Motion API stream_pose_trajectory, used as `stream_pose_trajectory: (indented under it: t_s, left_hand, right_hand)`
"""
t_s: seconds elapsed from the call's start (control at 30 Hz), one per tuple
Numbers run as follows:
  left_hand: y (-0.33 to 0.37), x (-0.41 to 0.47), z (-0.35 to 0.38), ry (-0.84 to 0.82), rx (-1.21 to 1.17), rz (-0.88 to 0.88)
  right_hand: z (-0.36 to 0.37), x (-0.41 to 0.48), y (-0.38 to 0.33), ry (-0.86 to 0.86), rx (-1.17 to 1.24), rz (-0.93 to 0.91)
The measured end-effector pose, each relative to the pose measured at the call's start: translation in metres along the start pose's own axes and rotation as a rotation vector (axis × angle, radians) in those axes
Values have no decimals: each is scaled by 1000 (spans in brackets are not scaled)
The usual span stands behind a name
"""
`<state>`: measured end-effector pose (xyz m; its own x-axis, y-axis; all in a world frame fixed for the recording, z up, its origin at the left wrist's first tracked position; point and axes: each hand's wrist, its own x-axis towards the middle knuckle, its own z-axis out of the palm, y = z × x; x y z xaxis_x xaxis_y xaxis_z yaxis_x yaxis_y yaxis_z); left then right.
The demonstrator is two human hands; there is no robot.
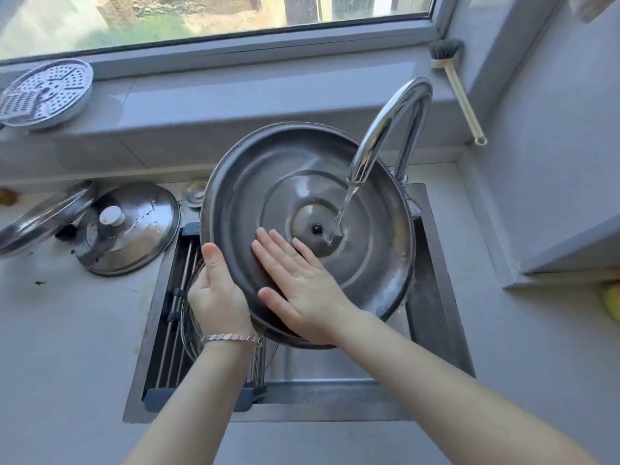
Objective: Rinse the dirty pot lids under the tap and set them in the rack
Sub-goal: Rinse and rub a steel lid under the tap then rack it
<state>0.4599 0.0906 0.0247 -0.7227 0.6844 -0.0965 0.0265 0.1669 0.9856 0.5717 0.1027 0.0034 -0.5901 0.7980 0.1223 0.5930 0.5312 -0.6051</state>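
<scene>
both hands work one big lid [251,196], tilted hollow side up beneath the tap [389,129] so the stream hits its centre and drains. left hand [218,297] clamps the near rim to steady it. right hand [302,290] lies flat inside, fingers straight, likely rubbing off grime. rack [174,313] sits left of the tap.

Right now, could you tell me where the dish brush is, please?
In the head view, the brush leans in the far-right corner by the window, just right of the tap.
</scene>
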Motion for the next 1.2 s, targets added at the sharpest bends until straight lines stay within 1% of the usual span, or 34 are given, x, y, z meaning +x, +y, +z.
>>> stream_pose_trajectory:
  t_s: [0.07,0.2,0.23,0.27,0.37,0.4,0.43,0.47,0.57,0.6,0.63,0.67,0.7,0.77,0.8,0.83,0.87,0.9,0.93,0.97,1.0,1.03,1.07,1.13,1.2]
  left_hand:
    - [2,-2,0,13,-4,-23]
    - [7,4,-4,82,12,-13]
    - [8,5,-6,107,22,-23]
    - [9,5,-9,128,36,-28]
    - [10,0,-15,129,62,30]
    - [10,-3,-15,121,59,47]
    - [10,-5,-13,117,63,53]
    - [10,-7,-11,114,74,55]
    - [9,-10,-5,73,97,120]
    - [9,-11,-5,64,107,138]
    - [8,-10,-6,61,114,141]
    - [7,-9,-9,67,113,133]
    - [6,-8,-12,78,111,125]
    - [4,-6,-18,78,124,120]
    - [5,-6,-19,72,137,118]
    - [6,-6,-19,74,148,113]
    - [6,-6,-19,82,158,104]
    - [6,-6,-19,89,170,89]
    - [6,-6,-20,88,190,65]
    - [6,-7,-20,78,222,36]
    - [6,-8,-21,62,260,8]
    - [6,-10,-21,40,291,-15]
    - [5,-13,-21,12,308,-33]
    - [6,-17,-19,-61,307,-73]
    - [3,-16,-16,-166,340,-122]
  right_hand:
    - [2,-3,-3,-7,-6,18]
    - [16,-41,0,-156,-30,-150]
    - [16,-49,10,-179,-71,-149]
    - [12,-54,25,-185,-110,-91]
    - [-7,-59,70,-181,-187,270]
    - [-9,-60,76,-174,-209,337]
    - [-7,-60,75,-169,-206,351]
    - [0,-60,66,-160,-180,310]
    - [29,-68,31,-159,-59,40]
    - [33,-70,30,-164,-42,-5]
    - [32,-69,36,-155,-39,-4]
    - [29,-66,48,-131,-47,48]
    - [24,-66,62,-102,-61,147]
    - [16,-69,91,-101,-67,403]
    - [13,-72,100,-102,-36,487]
    - [14,-75,105,-72,22,520]
    - [17,-76,106,-18,116,524]
    - [19,-75,103,69,262,551]
    - [19,-72,100,184,430,625]
    - [18,-68,100,306,581,745]
    - [16,-65,102,394,710,886]
    - [13,-64,107,423,811,1014]
    - [10,-66,113,398,897,1106]
    - [8,-76,120,320,1005,1188]
    - [5,-89,123,313,933,1262]
